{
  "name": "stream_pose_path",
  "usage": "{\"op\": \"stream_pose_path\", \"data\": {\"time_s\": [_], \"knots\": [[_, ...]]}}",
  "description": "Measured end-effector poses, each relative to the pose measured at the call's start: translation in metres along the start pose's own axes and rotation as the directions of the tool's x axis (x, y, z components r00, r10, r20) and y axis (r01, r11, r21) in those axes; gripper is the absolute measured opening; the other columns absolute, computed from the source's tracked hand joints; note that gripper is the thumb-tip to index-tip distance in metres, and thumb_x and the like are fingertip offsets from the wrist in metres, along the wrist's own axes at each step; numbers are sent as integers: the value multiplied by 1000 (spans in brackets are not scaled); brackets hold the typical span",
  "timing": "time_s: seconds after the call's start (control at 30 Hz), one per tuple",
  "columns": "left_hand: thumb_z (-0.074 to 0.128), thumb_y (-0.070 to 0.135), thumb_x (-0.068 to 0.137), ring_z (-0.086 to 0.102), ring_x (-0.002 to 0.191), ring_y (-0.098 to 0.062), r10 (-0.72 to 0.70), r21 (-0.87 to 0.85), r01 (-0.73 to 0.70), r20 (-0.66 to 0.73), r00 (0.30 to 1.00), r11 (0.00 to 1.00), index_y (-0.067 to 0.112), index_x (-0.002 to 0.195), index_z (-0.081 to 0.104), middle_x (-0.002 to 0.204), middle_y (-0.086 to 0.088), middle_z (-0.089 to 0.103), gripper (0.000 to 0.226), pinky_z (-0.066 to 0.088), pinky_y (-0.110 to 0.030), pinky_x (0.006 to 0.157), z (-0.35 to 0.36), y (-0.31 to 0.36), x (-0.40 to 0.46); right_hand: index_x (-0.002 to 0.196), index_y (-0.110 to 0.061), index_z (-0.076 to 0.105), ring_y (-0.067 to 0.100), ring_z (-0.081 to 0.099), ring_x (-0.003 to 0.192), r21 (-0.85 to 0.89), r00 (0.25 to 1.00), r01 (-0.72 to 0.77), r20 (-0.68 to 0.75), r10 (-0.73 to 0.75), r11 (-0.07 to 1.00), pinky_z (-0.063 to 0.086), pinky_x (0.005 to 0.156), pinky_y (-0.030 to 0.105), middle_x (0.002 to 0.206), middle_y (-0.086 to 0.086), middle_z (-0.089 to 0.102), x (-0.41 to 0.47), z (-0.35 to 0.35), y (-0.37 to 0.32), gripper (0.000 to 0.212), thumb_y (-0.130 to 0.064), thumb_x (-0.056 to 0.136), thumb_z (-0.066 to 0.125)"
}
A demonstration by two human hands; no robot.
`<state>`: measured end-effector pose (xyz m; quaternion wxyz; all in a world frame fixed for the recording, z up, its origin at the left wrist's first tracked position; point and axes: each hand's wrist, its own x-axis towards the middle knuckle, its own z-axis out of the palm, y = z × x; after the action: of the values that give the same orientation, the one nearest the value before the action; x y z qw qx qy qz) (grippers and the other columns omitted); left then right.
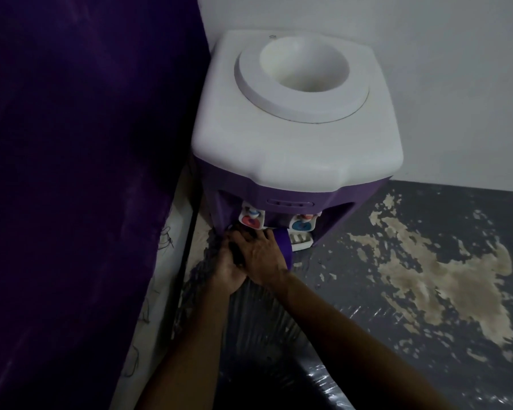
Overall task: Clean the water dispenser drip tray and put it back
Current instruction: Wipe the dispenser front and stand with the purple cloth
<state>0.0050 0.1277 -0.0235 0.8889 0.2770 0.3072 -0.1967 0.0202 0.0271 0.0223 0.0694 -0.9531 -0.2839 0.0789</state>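
Peeling grey floor [427,261]; both hands [249,255] grip the dispenser's [293,137] drip tray [296,242], contents unclear

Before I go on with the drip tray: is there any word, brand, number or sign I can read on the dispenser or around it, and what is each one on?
No readable text anywhere in this view.
Dispenser top: small embossed mark near its back left corner, too small to read.
Left tap: red marking, no legible words.
Right tap: blue marking, no legible words.
Front panel strip: raised shapes, blurred.
Drip tray, left hand, right hand: no text.
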Motion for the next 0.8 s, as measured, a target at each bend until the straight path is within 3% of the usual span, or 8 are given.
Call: {"op": "stream_pose_path", "data": {"time_s": [0.07, 0.17, 0.23, 0.37, 0.5, 0.57, 0.7, 0.8], "knots": [[33, 41, 101, 51, 127, -26, 13, 2, -13, 2, 1000, 1000, 18, 137, 48, 131, -9, 61, 46, 32, -45, 114, -1, 0, 2, 137, -23, 49, 35, 50, 125, 2, 1000, 22, -8, -22, 1000, 41, 99, 49, 138, 5, 59, -1, 1, 5, 63, -37, 80, 71], [34, 38, 100, 53, 123, -27, 15, 17, -15, -24, 1000, 1000, 13, 130, 54, 125, -11, 62, 44, 36, -44, 110, -2, 3, 4, 135, -23, 52, 33, 52, 119, -4, 997, 71, -31, -71, 997, 43, 96, 47, 134, 4, 61, -7, 4, 13, 50, -36, 87, 46], [36, 40, 100, 60, 107, -24, 17, 50, -16, -23, 1000, 999, 11, 119, 59, 112, -10, 66, 42, 42, -38, 99, 1, 6, 1, 133, -26, 56, 31, 54, 115, -41, 994, 82, -72, -84, 996, 44, 94, 44, 133, 0, 62, -19, 11, 17, 52, -31, 85, 37], [44, 48, 95, 60, 78, -18, 11, 139, 3, -101, 995, 990, 11, 110, 62, 96, -8, 65, 44, 45, -29, 73, 6, 8, 0, 136, -30, 55, 30, 52, 114, -130, 986, 31, -160, -52, 991, 47, 91, 43, 144, 0, 54, -48, 36, 34, 51, -19, 86, 59], [39, 53, 97, 62, 102, -25, -16, 129, 34, -143, 990, 991, 13, 127, 53, 116, -15, 64, 52, 46, -36, 91, 3, 6, 4, 128, -25, 64, 34, 56, 107, -100, 964, -74, -260, 46, 992, 53, 87, 44, 135, 9, 55, -67, 39, 52, 44, -17, 87, 53], [38, 55, 96, 62, 106, -25, -20, 120, 38, -142, 990, 992, 13, 131, 51, 121, -16, 63, 55, 43, -37, 98, 3, 5, 4, 127, -25, 65, 33, 55, 108, -76, 954, -122, -285, 96, 990, 54, 86, 43, 132, 11, 52, -71, 39, 56, 44, -15, 84, 61], [39, 56, 95, 61, 108, -27, -6, 107, 23, -163, 987, 994, 12, 134, 49, 127, -18, 59, 59, 42, -38, 99, 8, 5, 3, 127, -28, 65, 34, 54, 111, -35, 945, -195, -273, 178, 980, 53, 91, 45, 130, 13, 53, -74, 39, 57, 44, -16, 84, 66], [42, 56, 95, 55, 121, -30, 9, 117, 10, -161, 987, 993, 13, 141, 43, 135, -20, 53, 63, 42, -39, 103, 11, 4, 2, 124, -29, 67, 35, 52, 115, 9, 945, -219, -248, 214, 976, 52, 94, 45, 130, 13, 54, -76, 37, 64, 39, -19, 86, 68]]}}
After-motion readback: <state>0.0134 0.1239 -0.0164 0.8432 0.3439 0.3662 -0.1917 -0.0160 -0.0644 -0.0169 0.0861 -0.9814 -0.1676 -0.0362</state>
